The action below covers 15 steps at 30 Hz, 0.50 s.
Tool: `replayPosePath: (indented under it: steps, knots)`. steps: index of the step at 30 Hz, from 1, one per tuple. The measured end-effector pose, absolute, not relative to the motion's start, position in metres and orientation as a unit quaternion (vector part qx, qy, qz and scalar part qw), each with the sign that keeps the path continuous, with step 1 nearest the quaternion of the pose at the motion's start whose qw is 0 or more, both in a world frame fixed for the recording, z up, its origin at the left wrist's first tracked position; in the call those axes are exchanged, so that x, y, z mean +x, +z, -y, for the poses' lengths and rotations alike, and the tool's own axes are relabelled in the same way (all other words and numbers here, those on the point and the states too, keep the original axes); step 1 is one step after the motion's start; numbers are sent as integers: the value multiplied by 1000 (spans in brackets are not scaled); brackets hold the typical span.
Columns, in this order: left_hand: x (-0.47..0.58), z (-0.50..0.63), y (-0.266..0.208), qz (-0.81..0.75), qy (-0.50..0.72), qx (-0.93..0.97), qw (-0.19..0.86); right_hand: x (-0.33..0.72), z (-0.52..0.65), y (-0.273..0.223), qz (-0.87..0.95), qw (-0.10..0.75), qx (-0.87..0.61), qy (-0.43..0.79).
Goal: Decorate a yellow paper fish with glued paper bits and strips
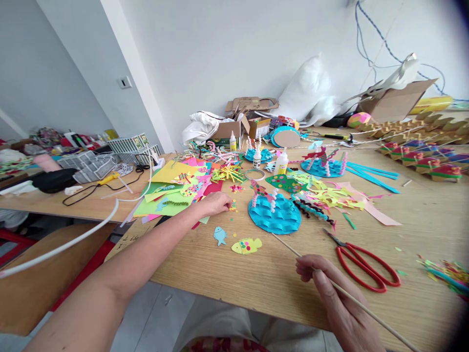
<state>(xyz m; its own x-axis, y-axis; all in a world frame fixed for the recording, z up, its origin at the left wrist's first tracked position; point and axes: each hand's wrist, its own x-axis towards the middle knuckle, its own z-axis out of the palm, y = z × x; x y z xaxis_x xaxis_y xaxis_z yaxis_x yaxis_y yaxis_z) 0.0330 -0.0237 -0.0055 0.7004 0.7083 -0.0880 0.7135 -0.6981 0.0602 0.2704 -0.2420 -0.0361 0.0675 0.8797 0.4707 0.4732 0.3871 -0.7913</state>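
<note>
Stick (287, 246), thin and pale, slants across the front part of the table (198, 261), clasped in the right hand (335, 293); its far tip ends at the near rim of a blue, wavy paper disc (274, 225), on which a spotted pink fish (263, 191) stands. Well apart from it, the left hand (217, 202) lies curled at small paper dots (233, 208); whether it grips any, I cannot tell. Toward the table's front edge lie a light blue fish (220, 235) and a spotted yellow-green fish (247, 246). Red-handled scissors (347, 245) rest beside the right hand, toward the right edge.
</note>
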Motion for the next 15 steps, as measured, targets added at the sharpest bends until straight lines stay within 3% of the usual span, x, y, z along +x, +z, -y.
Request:
replayPosePath:
  steps: [15]
  knots:
    - [33, 22, -9, -400, -30, 914, 56, 272, 242, -38, 651, 518, -515, 206]
